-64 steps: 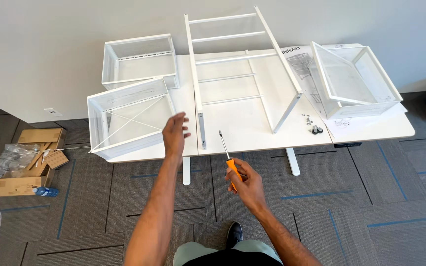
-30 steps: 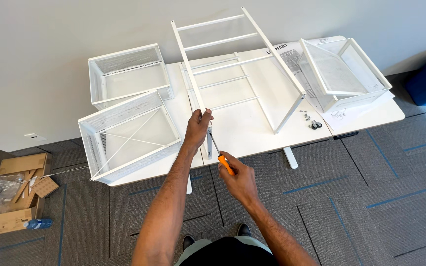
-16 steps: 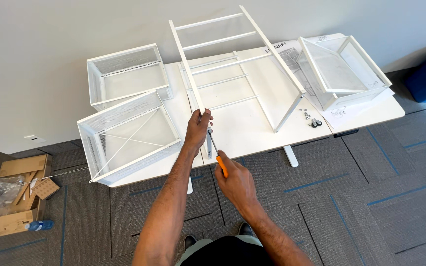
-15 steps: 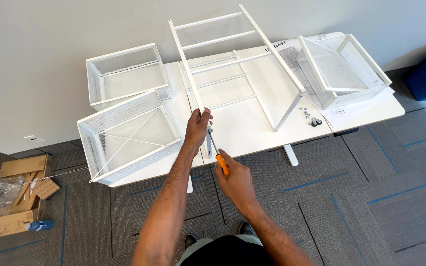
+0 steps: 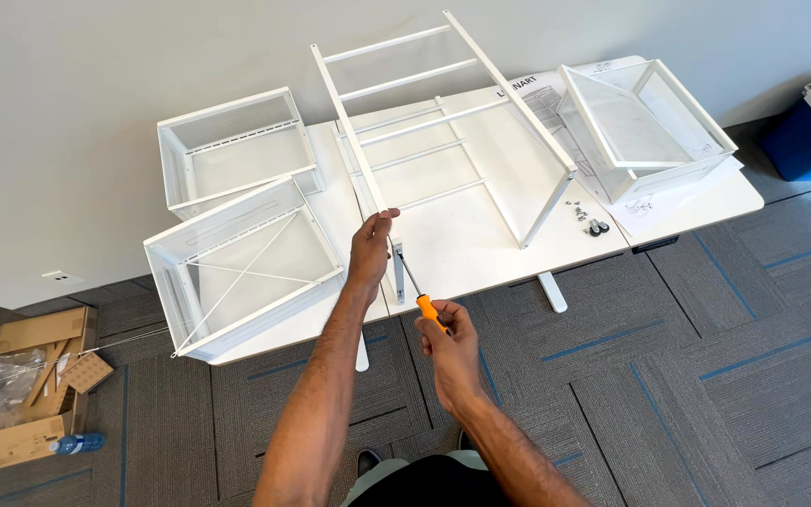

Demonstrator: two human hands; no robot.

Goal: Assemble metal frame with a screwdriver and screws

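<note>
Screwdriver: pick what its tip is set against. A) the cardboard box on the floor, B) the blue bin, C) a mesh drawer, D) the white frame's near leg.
D: the right hand holds the orange-handled screwdriver with its tip at the near leg of the white frame, which the left hand steadies.

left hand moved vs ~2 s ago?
Yes. The left hand went from the table's front edge rightward onto the white frame's post.
</note>
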